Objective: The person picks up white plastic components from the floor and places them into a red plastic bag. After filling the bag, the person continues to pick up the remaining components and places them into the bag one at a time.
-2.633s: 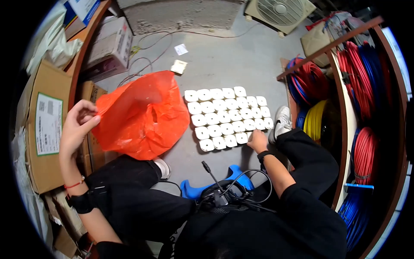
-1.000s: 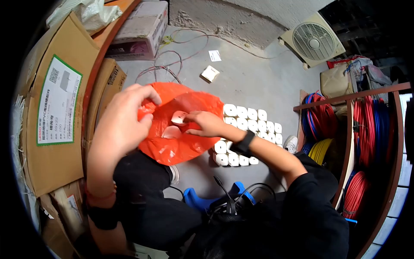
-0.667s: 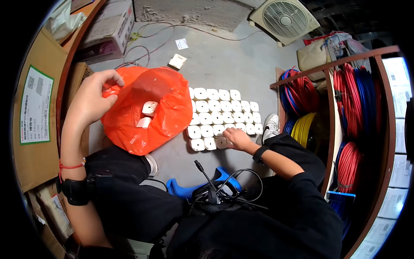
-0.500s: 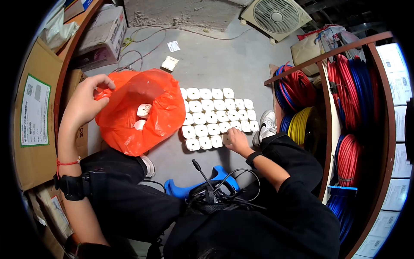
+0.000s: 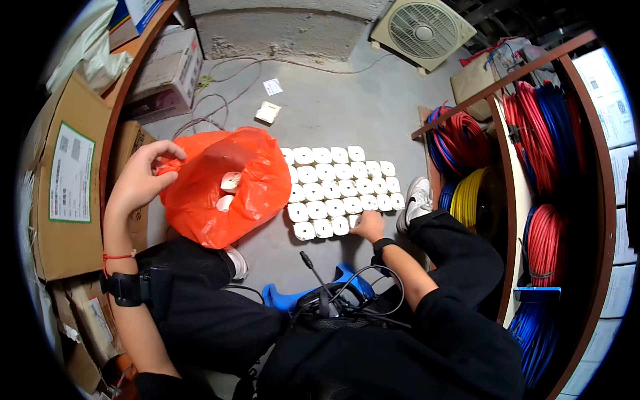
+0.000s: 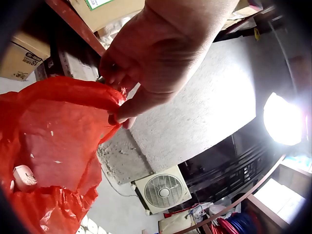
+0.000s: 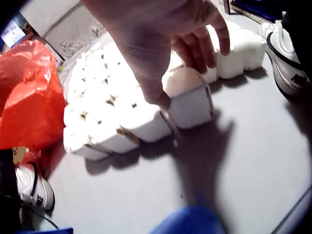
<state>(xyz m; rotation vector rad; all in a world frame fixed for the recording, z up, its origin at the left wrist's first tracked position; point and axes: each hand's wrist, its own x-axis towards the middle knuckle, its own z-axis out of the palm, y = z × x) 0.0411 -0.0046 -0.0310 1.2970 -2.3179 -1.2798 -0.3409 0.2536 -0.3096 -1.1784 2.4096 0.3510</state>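
Observation:
My left hand (image 5: 142, 179) pinches the rim of a red plastic bag (image 5: 261, 183) and holds its mouth open. Inside the bag lie two white blocks (image 5: 231, 181), one of them also visible in the left wrist view. To the bag's right, rows of white, rounded-square blocks (image 5: 331, 190), most with a small dark hole on top, stand close together on the floor. My right hand (image 5: 370, 227) is at the right end of the nearest row. In the right wrist view its thumb and fingers straddle the end block (image 7: 190, 107), which still sits beside its neighbour.
Shelving with cable coils (image 5: 547, 243) runs along the right. Cardboard boxes (image 5: 73, 187) line the left. Between my feet is a blue object (image 5: 287, 298) under black cables. A square fan (image 5: 423, 32) and a loose cream piece (image 5: 268, 113) lie farther off.
The right hand was at the front row, then inside the bag with a white block, and is back at the shortened row. The bag now contains two blocks; the left hand keeps its grip.

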